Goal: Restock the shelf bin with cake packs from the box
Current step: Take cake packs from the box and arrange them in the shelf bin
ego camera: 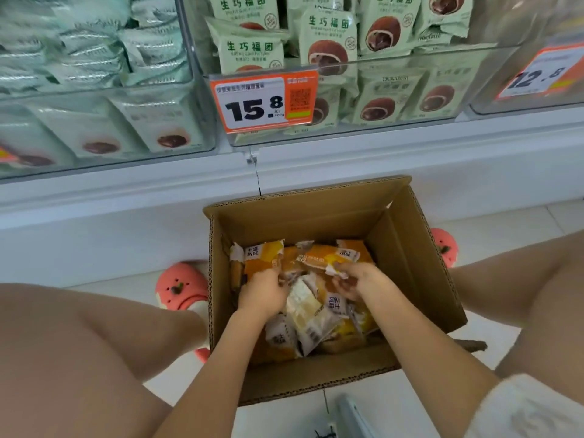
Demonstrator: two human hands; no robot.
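Observation:
An open cardboard box stands on the floor between my knees, holding several orange-and-white cake packs. Both my hands are down inside it. My left hand curls its fingers round an orange pack at the box's left side. My right hand grips another orange pack toward the back. Above the box a clear shelf bin holds green cake packs behind a 15.8 price tag.
A second clear bin of pale green packs sits to the left, and a third bin with a 12.8 tag to the right. My pink slippers flank the box on the white floor. The white shelf base rises just behind.

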